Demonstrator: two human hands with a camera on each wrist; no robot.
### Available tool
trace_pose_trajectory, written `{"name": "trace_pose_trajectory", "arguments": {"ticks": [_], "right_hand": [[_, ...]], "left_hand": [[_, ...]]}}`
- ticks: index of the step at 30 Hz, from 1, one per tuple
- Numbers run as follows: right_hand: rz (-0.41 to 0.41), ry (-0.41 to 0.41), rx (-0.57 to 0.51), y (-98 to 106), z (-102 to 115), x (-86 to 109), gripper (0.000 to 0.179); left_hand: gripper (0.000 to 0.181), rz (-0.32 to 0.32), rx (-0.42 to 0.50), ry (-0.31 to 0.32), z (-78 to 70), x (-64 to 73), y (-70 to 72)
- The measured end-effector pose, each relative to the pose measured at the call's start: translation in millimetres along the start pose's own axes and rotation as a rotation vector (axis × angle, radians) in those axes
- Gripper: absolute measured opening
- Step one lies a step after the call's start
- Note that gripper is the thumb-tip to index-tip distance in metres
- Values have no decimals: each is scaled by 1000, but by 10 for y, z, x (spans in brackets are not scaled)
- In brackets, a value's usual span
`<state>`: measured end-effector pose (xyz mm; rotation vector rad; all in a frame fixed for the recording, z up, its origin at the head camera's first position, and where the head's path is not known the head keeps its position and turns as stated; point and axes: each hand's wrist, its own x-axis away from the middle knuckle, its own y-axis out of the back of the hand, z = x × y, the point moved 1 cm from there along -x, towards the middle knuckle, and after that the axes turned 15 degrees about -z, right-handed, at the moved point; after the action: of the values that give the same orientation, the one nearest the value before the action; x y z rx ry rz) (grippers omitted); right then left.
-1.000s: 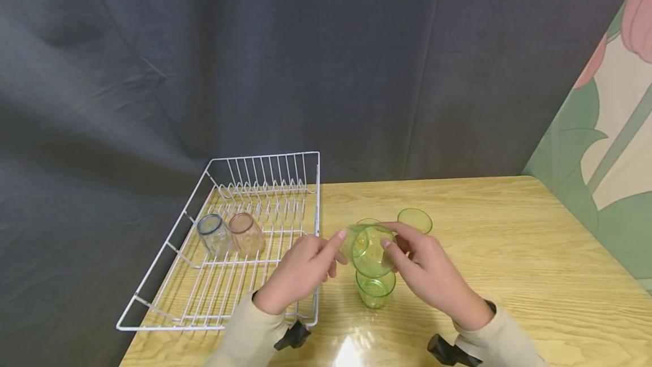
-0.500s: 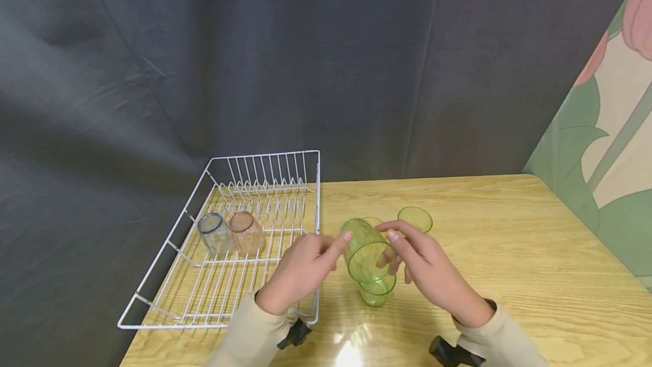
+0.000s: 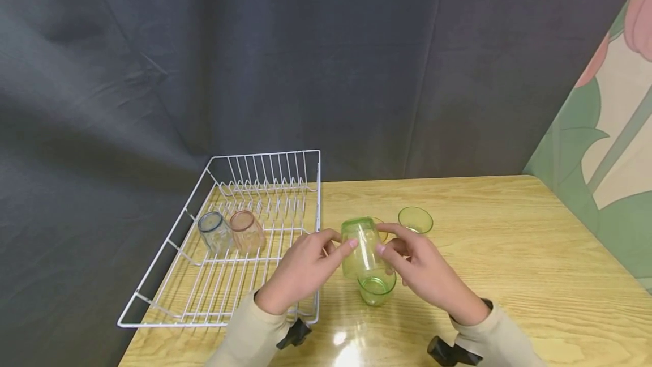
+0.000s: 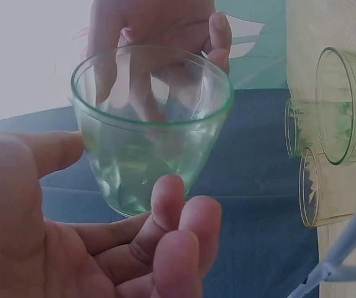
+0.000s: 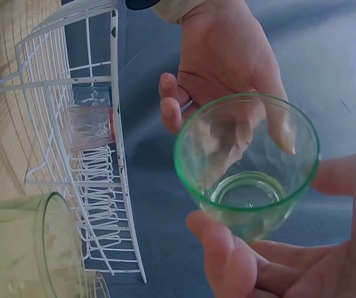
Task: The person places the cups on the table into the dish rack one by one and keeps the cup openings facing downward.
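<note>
A green glass tumbler (image 3: 364, 255) is held between both hands over the table, bottom up and slightly tilted in the head view. My left hand (image 3: 304, 268) grips its left side, thumb against the wall and fingers curled under it in the left wrist view. My right hand (image 3: 427, 272) holds the opposite side between thumb and fingers. Below the tumbler stands another green tumbler (image 3: 376, 294), mouth up and partly overlapped by it. Behind the hands are a yellow-rimmed glass (image 4: 334, 189), mostly hidden in the head view, and a yellow-green glass (image 3: 415, 221).
At the left stands a white wire dish rack (image 3: 317, 197). Inside it, a blue glass (image 3: 215, 237) and a pink glass (image 3: 247, 237) sit upside down, side by side. A dark curtain (image 3: 326, 72) hangs behind the wooden table (image 3: 509, 254).
The held tumbler has turned from mouth toward me to mouth down, its base now at the top. My left fingers have moved further onto its side; the standing glasses stay put.
</note>
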<state>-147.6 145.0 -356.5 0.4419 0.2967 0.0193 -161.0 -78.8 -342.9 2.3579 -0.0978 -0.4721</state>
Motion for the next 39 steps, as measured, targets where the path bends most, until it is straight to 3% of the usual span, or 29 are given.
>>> {"name": "trace_pose_trajectory", "arguments": {"ticks": [7,18,39], "right_hand": [[-13,64,47,-24,0,10,48],[-54,74,154,-40,3,47,47],[-75,96,147,-53,-32,50,49]], "left_hand": [[65,-4,-2,9,26,-1,-6],[62,13,38,16,60,9,-21],[55,34,83,13,22,-2,-20]]}}
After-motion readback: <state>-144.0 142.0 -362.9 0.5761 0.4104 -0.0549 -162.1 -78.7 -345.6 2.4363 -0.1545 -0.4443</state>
